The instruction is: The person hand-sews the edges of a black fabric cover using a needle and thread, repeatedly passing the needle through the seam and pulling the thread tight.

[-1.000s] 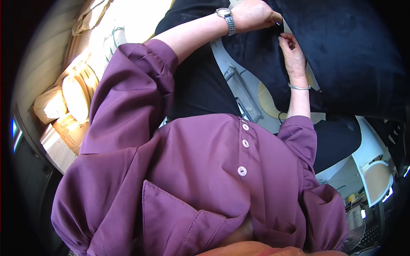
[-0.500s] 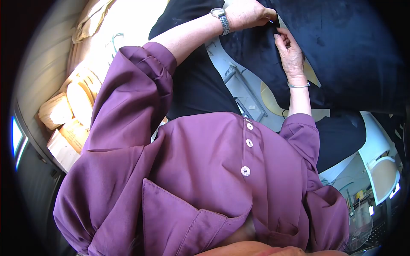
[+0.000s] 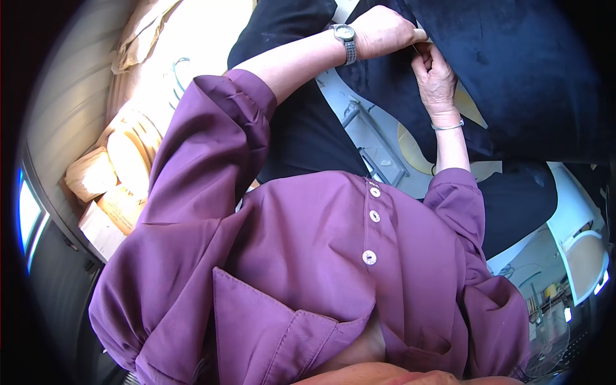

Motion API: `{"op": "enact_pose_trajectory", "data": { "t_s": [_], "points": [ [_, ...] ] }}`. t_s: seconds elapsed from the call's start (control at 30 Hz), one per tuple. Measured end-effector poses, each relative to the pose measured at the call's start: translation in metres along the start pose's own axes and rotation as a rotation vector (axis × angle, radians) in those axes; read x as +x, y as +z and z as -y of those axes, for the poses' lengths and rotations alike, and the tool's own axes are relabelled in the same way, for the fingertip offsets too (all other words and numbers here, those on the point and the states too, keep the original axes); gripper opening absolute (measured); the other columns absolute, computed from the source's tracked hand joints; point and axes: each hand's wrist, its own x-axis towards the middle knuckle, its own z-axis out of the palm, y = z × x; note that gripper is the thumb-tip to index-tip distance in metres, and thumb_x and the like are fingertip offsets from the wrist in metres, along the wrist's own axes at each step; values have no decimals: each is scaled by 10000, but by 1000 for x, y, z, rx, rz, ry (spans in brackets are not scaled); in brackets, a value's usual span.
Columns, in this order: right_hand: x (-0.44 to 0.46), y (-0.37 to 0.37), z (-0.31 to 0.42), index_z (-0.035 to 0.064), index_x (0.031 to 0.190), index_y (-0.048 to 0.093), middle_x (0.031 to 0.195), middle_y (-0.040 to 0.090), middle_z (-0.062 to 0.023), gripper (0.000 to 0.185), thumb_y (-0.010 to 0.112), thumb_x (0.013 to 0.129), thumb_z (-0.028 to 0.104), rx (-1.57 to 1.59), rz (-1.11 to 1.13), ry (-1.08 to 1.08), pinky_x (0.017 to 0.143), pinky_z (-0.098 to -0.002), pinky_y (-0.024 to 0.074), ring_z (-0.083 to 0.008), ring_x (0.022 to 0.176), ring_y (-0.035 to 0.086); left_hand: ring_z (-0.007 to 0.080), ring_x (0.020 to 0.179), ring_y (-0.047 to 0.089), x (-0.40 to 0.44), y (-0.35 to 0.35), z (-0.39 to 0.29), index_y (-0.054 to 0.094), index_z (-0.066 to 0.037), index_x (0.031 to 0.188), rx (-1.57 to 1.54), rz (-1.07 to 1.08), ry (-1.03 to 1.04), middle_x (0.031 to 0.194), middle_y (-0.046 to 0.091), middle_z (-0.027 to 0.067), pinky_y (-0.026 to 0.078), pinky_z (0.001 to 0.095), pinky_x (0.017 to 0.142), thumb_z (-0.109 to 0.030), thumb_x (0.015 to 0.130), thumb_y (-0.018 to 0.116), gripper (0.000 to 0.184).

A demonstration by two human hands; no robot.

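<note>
A large dark navy cloth (image 3: 526, 77) spreads over the right side and across my lap. My left hand (image 3: 385, 32), with a wristwatch (image 3: 345, 33) on its wrist, reaches in from the left with fingers closed at the cloth's edge. Just below it, my right hand (image 3: 437, 80), wearing a thin bracelet (image 3: 448, 124), points upward with its fingers pinched together at the same edge. The fingertips of both hands meet there. What lies between them is too small and hidden to make out, though the cloth edge appears to be in the pinch.
Paper-wrapped bundles (image 3: 92, 173) and a cardboard box (image 3: 119, 208) sit at the left by a ribbed wall. Below the cloth, a grey metal frame (image 3: 378, 138) shows on the floor. A white chair-like piece (image 3: 585, 263) stands at the lower right.
My left hand has moved slightly down and right, its fingertips now meeting those of my right hand. My right hand's fingers have drawn closer together. The view has shifted a little.
</note>
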Motion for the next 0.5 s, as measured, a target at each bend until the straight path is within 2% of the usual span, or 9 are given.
{"op": "enact_pose_trajectory", "data": {
  "t_s": [0.07, 0.23, 0.5],
  "points": [
    [0, -4, 6, 28, 978, 692, 712, 595, -14, 70, 688, 909, 37, 20, 33, 51, 634, -288, 488, -127, 615, 543, 248, 757, 750, -3, -2, -10, 724, -228, 1143, 103, 28, -95, 770, 729, 61, 592, 355, 644, -220, 922, 661, 229],
    [-1, -9, 7, 36, 947, 690, 682, 549, 4, 42, 707, 915, 56, 124, 79, 115, 619, -276, 466, -108, 608, 506, 245, 736, 742, -9, 3, -9, 687, -196, 1043, 19, 38, -148, 772, 725, 55, 580, 358, 620, -237, 924, 662, 128],
    [-7, -18, -10, 44, 1016, 721, 739, 601, -6, 116, 721, 938, 130, 100, 148, 106, 658, -274, 474, -106, 666, 538, 266, 729, 734, -2, -2, -17, 699, -183, 1004, 23, 83, -218, 766, 720, 73, 577, 388, 620, -226, 919, 652, 106]
  ]
}}
